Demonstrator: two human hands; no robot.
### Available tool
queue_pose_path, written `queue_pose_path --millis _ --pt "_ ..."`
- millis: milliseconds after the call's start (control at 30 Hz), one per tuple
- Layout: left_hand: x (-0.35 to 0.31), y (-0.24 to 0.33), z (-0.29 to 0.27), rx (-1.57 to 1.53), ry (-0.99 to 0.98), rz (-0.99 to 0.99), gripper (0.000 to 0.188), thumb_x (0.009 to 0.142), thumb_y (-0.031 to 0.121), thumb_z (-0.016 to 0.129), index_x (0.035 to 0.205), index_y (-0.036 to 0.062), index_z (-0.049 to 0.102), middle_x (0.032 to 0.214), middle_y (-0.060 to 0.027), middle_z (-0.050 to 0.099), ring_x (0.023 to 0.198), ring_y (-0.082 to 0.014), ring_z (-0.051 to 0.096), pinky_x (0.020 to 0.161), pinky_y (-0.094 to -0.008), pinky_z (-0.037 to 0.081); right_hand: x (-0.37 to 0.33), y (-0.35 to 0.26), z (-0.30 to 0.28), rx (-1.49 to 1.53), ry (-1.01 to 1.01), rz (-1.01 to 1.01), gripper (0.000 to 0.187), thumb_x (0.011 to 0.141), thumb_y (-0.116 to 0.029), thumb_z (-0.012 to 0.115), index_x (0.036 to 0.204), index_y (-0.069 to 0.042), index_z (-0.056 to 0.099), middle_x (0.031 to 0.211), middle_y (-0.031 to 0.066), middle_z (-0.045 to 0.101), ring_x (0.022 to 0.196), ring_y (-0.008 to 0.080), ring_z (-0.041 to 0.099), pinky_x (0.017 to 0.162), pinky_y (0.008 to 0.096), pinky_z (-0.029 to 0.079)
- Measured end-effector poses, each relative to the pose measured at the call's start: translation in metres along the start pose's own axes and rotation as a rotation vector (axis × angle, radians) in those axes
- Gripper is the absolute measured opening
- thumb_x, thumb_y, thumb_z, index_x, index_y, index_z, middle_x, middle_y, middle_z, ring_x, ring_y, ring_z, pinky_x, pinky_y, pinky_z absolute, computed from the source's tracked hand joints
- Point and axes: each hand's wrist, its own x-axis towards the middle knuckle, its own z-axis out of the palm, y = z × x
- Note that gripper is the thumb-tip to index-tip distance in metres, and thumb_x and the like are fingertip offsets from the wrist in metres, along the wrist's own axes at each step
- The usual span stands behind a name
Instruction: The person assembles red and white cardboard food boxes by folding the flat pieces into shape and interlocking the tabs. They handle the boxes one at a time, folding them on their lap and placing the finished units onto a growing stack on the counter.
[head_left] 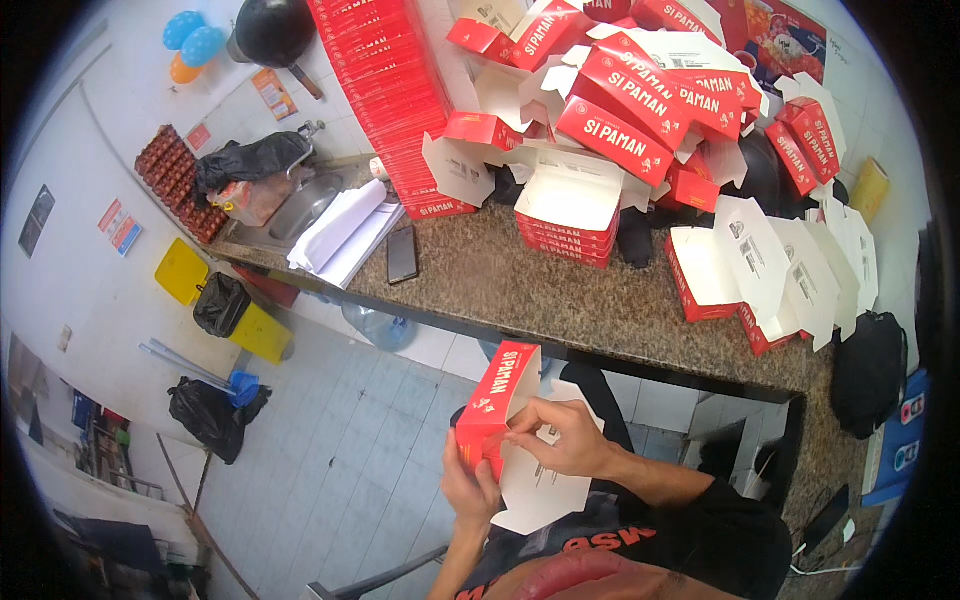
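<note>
A red and white cardboard food box (pixel 483 420) is held above my lap, in front of the counter. Its white lid flap (pixel 548 490) hangs open toward me. My left hand (pixel 470 487) grips the box's near red corner from below, with the fingers wrapped round it. At the box's near inner edge, the fingers of my right hand (pixel 560 437) are pinched on the cardboard. Just beyond, on the counter, stands a stack of open boxes (pixel 568 200) nested in one another.
The granite counter (pixel 480 260) carries a phone (pixel 402 254), a pile of white paper (pixel 345 235) and a tall stack of flat red boxes (pixel 385 95). Folded boxes (pixel 640 95) are heaped at the back. More open boxes (pixel 705 280) lie right. A yellow bin (pixel 260 330) stands left.
</note>
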Motion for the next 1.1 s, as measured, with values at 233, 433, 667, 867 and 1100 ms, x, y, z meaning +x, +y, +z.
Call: queue_pose_path --millis 233,433,667,867,1100 --pt "-0.002 0.011 -0.008 0.059 -0.037 0.065 0.055 0.096 0.016 0.063 0.141 -0.0094 0.045 0.121 -0.0305 0.066 0.104 -0.0412 0.071 0.085 -0.0432 0.057 -0.02 0.019 0.013 0.165 -0.002 0.107 0.01 0.09 0.001 0.07 0.096 0.002 0.061 0.089 0.0076 0.068 0.084 0.0165 0.07 0.077 0.0313 0.056" --pt "0.0 0.015 -0.011 0.104 -0.034 0.084 0.057 0.089 0.006 0.07 0.141 -0.0058 0.049 0.125 -0.0279 0.065 0.111 -0.042 0.068 0.091 -0.0437 0.057 -0.023 0.012 0.002 0.822 0.021 0.265 0.016 0.095 -0.002 0.066 0.103 -0.004 0.053 0.094 0.0046 0.066 0.087 0.0098 0.067 0.074 0.0257 0.054" --pt "0.003 0.01 -0.014 0.215 -0.091 0.17 0.06 0.085 0.001 0.072 0.14 -0.0053 0.049 0.127 -0.0294 0.063 0.113 -0.0451 0.066 0.093 -0.0465 0.056 -0.032 0.01 0.017 0.554 0.128 0.36 0.02 0.09 -0.007 0.078 0.099 -0.003 0.061 0.09 0.003 0.07 0.083 0.0083 0.067 0.068 0.0255 0.055" --pt "-0.004 0.014 -0.017 0.209 -0.161 0.101 0.061 0.086 0.003 0.072 0.141 -0.0065 0.047 0.127 -0.0303 0.063 0.111 -0.0455 0.066 0.093 -0.0472 0.055 -0.03 0.022 0.008 -0.128 0.213 0.033 0.017 0.084 -0.003 0.081 0.08 -0.001 0.064 0.08 0.0077 0.07 0.085 0.0088 0.068 0.071 0.0264 0.055" --pt "-0.011 0.014 -0.007 0.162 -0.147 0.049 0.06 0.09 0.005 0.069 0.143 -0.0084 0.045 0.129 -0.0312 0.061 0.113 -0.0462 0.065 0.092 -0.0466 0.055 -0.042 0.047 0.049 0.4 0.354 0.067 0.019 0.081 -0.002 0.083 0.082 -0.002 0.063 0.082 0.0083 0.069 0.076 0.0128 0.066 0.066 0.0296 0.052"
